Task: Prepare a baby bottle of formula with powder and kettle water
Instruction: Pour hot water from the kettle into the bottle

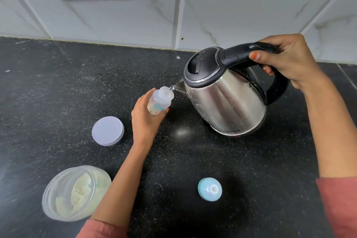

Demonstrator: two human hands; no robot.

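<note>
The kettle [228, 98] has a rounded body of brushed steel flecked with white marks, and a glossy black plastic lid and loop handle. It is tipped toward the left. The right hand [286, 60] holds it, fingers [257, 56] wrapped round the top of the handle. A thin clear stream of water [174, 87] runs from the spout into the bottle [159, 100].

The bottle is small, of cloudy translucent plastic, with a threaded open neck and coloured prints on its wall. It is near the middle of the surface [58, 83], leaning toward the spout. The left hand [144, 120] holds it, fingers [146, 96] curled round its lower half. What lies inside is hard to tell through the wall.

The surface is black speckled stone with a dull shine. On it, a flat round white lid [108, 131] lies left of the left hand. Nearer the person stands an open clear plastic jar [75, 193] holding clumped pale yellow powder. A pale blue domed teat ring [209, 189] sits well right of the jar, a white teat at its centre.
</note>
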